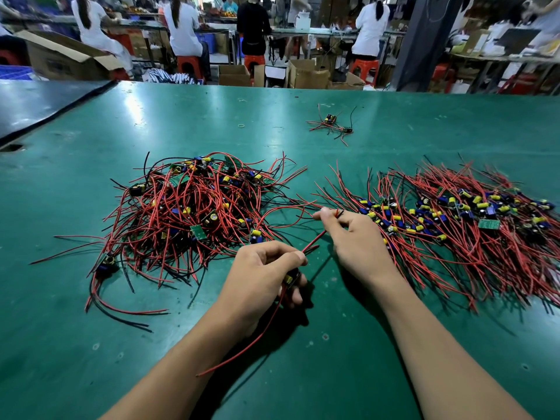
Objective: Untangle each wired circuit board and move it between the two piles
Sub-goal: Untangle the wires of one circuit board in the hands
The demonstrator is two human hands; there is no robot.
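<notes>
Left hand (pixel 266 268) grips circuit board (pixel 289 278) at frame centre. Right hand (pixel 354 234) fingers (pixel 321 214) pinch red wire (pixel 315 241). Tangled pile (pixel 194 207) centre-left, combed pile (pixel 454 213) right. I reckon halfway; many boards left.

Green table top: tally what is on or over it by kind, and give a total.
Big heaps of red-and-black-wired circuit boards: 2, left heap, right heap
Small far cluster of wired boards: 1
Single wired board held in the hands: 1
Small yellowish rubber ring: 1
Hands: 2, left hand, right hand
Total: 7
</notes>
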